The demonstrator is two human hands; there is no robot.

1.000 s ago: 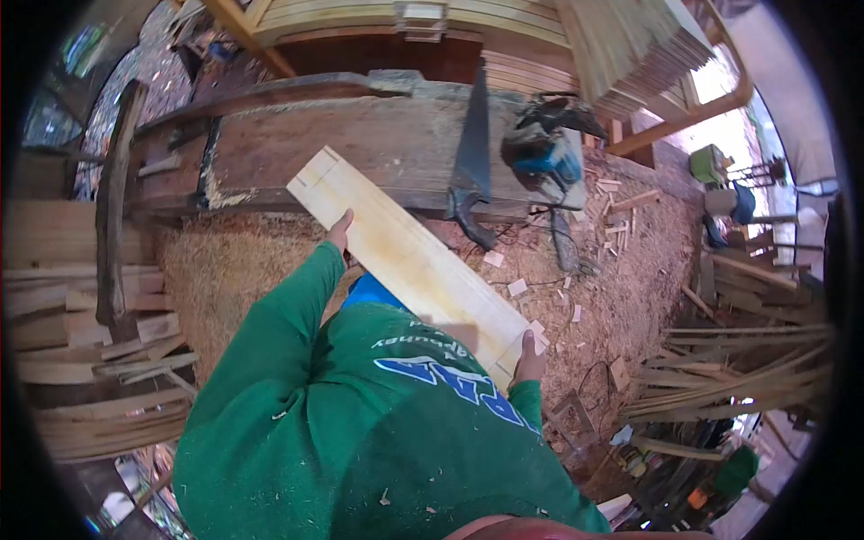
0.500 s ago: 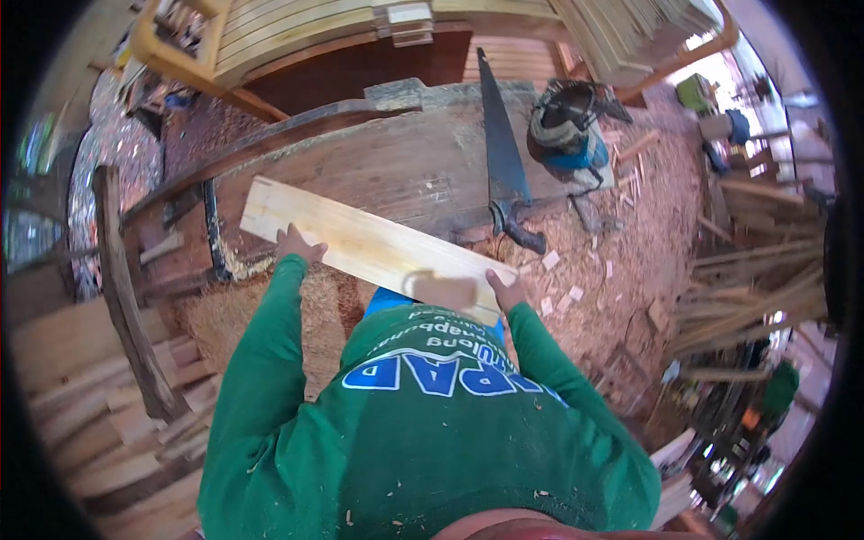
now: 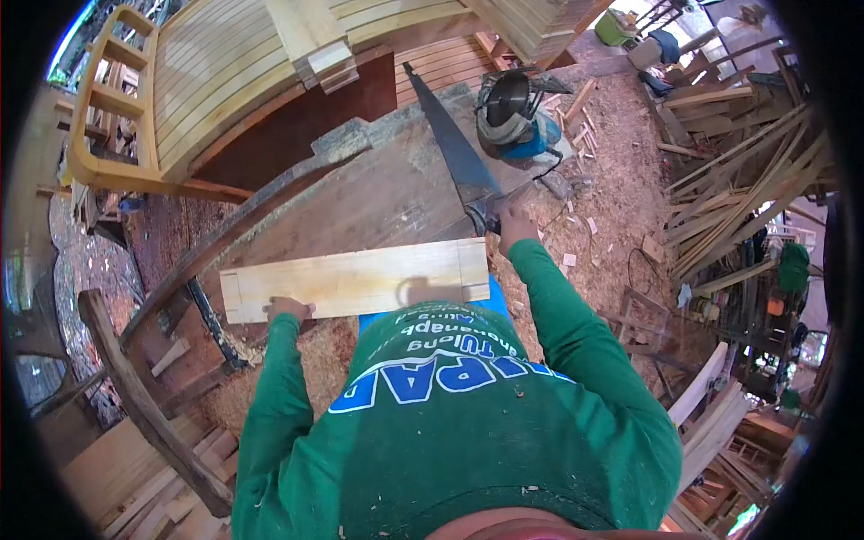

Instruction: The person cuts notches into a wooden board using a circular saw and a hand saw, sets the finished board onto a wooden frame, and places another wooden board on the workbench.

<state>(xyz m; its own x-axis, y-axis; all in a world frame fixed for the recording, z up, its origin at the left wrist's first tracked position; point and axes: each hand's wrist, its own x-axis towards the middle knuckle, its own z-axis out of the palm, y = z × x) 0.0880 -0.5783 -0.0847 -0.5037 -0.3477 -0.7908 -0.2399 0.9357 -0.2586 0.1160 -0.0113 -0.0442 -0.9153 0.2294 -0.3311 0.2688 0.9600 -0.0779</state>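
Note:
A pale wooden board with pencil lines near both ends lies across the front edge of the workbench, close to my body. My left hand holds the board's near edge by its left end. Beyond the board's right end, my right hand is closed round the dark handle of the hand saw. The saw lies on the bench, its blade pointing away and to the left. A blue circular saw sits to the right of the blade.
A slatted wooden bench stands behind the workbench. Shavings and small offcuts cover the ground at the right. Long strips of wood are piled further right. A rough upright post and more boards are at the left.
My right hand has let go of the board and taken hold of the saw's handle. The board has turned to lie nearly level across the view, with my left hand still on it.

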